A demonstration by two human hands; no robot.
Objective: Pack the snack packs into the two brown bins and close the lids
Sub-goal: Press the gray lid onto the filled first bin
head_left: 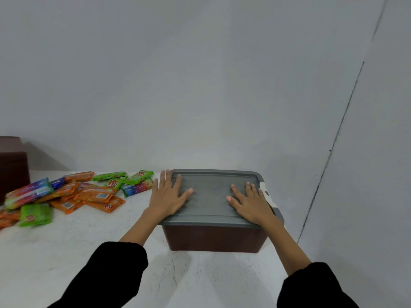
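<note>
A brown bin (214, 238) stands on the white table, its grey lid (211, 192) lying flat on top. My left hand (169, 195) rests palm down on the lid's left side, fingers spread. My right hand (250, 202) lies flat on the lid's right side, beside a white latch (268, 195). Neither hand holds anything. A heap of snack packs (89, 194) in orange, green and blue wrappers lies on the table to the left. Part of a second brown bin (13, 170) shows at the far left edge.
The white table (89, 252) runs against a plain grey wall (200, 85). A wall corner seam (333, 141) slants down on the right, close to the bin. Black sleeves cover both forearms.
</note>
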